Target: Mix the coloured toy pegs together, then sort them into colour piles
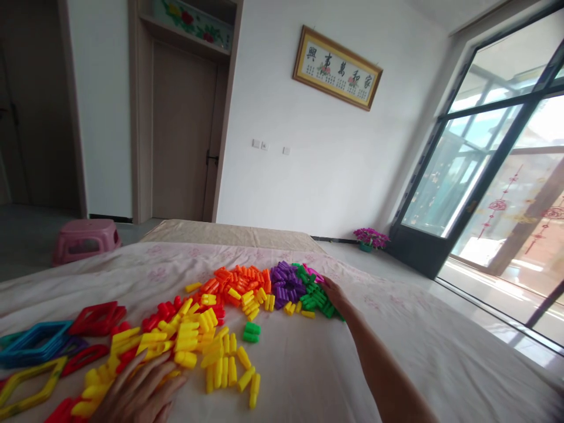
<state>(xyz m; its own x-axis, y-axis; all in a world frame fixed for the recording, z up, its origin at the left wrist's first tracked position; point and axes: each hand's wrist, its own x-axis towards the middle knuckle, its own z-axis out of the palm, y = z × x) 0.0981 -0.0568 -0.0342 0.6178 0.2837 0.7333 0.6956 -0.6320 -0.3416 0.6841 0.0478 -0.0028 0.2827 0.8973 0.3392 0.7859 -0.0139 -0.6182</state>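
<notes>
Yellow pieces (187, 338) lie under and around the extended, slightly spread fingers of the left hand (141, 392), with no firm grip visible; the right hand (335, 295) has its fingers at the outer edge of the green pieces (314, 296), beside the pink pieces (312, 271), their closure indeterminable. Orange pieces (251, 281) and purple pieces (286, 283) border the arc's far edge, with coloured frames (39, 343) at far left. Bare cloth (308, 370) provides open room inside the arc and outboard of the right forearm.
</notes>
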